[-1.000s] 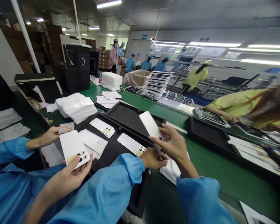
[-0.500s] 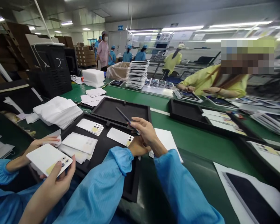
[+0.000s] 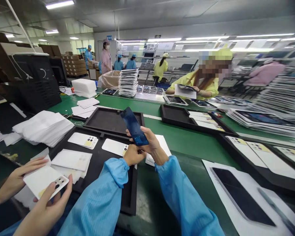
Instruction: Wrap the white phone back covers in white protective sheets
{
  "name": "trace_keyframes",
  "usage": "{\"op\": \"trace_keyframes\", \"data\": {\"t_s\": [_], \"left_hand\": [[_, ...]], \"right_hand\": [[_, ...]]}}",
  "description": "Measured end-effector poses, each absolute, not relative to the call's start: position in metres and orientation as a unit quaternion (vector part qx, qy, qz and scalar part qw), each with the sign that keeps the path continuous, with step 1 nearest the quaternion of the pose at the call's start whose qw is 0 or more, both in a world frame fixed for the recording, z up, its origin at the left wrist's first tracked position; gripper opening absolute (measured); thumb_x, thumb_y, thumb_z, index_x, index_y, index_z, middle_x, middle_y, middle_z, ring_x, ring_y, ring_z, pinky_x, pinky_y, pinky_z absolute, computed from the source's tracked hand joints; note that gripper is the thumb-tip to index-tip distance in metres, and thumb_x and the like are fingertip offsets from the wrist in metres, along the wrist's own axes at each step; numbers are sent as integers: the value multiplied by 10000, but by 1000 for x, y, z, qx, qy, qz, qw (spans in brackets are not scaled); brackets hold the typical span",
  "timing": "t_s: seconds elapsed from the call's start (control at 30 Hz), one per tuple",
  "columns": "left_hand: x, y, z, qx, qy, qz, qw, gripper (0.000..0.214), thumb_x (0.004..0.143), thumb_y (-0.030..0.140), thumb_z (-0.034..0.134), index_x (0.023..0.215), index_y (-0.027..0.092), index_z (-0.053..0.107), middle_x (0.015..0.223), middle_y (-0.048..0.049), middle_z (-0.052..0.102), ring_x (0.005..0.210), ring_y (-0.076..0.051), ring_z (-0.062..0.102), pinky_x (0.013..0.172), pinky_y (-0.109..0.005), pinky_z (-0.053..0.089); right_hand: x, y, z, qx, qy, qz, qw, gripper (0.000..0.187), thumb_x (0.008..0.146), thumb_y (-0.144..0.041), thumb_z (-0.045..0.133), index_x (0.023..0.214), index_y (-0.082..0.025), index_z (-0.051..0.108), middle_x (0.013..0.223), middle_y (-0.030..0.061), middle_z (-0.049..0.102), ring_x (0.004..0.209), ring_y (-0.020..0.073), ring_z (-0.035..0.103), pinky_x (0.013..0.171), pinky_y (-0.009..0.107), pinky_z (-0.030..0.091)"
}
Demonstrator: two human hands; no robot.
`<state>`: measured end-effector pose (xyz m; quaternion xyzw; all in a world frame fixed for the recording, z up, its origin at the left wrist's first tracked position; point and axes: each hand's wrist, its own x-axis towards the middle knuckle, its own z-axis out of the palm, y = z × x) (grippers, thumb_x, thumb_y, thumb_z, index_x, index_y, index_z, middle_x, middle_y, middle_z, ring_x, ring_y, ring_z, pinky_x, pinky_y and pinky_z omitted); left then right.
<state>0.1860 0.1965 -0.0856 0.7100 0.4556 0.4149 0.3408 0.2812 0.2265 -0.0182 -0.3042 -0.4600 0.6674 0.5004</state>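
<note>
My right hand (image 3: 151, 142) is closed around the lower part of a thin, dark blue phone (image 3: 134, 126), which tilts up with a glossy face towards me. Just below it, my left hand (image 3: 134, 154) is closed, its fingertips near the phone's bottom end; what they pinch is hidden. A white phone back cover (image 3: 113, 146) with a camera block lies in the black tray (image 3: 130, 198), partly behind my left hand. Beyond my right hand, white sheets (image 3: 162, 144) rest on the green bench.
At left, a co-worker's hands (image 3: 55, 196) hold a white back cover (image 3: 43, 183). A paper stack (image 3: 44, 127) stands behind them. More covers fill a tray (image 3: 258, 154) at right, near a dark-screened phone (image 3: 241, 193). Across the bench sits a person in yellow (image 3: 186, 80).
The phone has turned from edge-on to show its broad face. My view has swung right. The person across has lifted a white-backed sheet. The co-worker's cover has tilted.
</note>
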Motion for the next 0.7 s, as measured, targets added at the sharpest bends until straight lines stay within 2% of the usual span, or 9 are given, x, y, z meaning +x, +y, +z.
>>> {"op": "trace_keyframes", "data": {"t_s": [0.07,0.13,0.2,0.3,0.43,0.57,0.63,0.7], "left_hand": [[189,203,-88,709,458,408,347,135,764,142,575,772,115,707,623,-8,689,610,-136,671,584,-215,533],[191,207,-90,708,460,406,351,121,767,156,627,835,114,719,697,-38,720,619,-135,669,589,-225,542],[192,209,-93,732,441,409,319,120,759,189,683,854,130,724,807,-66,740,712,-156,684,675,-268,564],[194,207,-99,810,368,406,209,139,723,252,765,819,159,727,909,-88,737,896,-209,682,828,-348,558],[206,200,-99,887,295,346,78,140,801,313,700,866,191,717,1048,-95,713,1081,-251,627,919,-428,520],[228,193,-85,909,307,279,-26,207,866,299,606,1029,198,683,1247,-111,635,1243,-303,521,1005,-517,447],[237,194,-81,909,336,240,-61,273,869,284,590,1121,198,651,1333,-119,578,1285,-337,478,1025,-567,412],[242,201,-82,910,354,204,-72,264,882,241,550,1124,203,650,1318,-110,593,1254,-343,508,1014,-579,416]], "right_hand": [[292,228,-20,-334,-469,595,561,472,561,-367,822,955,-188,635,929,78,728,831,220,692,617,277,540],[311,228,-21,-345,-473,525,618,528,509,-291,862,970,-195,623,935,59,726,810,197,685,594,255,519],[334,227,-21,-344,-464,468,669,524,515,-291,862,969,-199,619,942,53,721,812,193,684,584,253,513],[368,220,-21,-349,-443,400,722,499,537,-302,850,968,-201,620,951,55,716,820,198,686,567,253,510],[393,212,-16,-367,-423,352,750,531,500,-307,865,953,-195,611,939,58,712,830,197,679,631,280,534],[396,203,0,-389,-418,334,750,604,461,-339,874,978,-208,590,955,57,702,864,201,660,676,291,538],[393,200,8,-397,-431,345,733,628,480,-366,864,1014,-210,574,995,71,690,914,212,649,700,293,532],[392,199,13,-392,-443,353,725,654,472,-377,862,1029,-196,572,1017,87,681,964,226,640,707,287,520]]}}
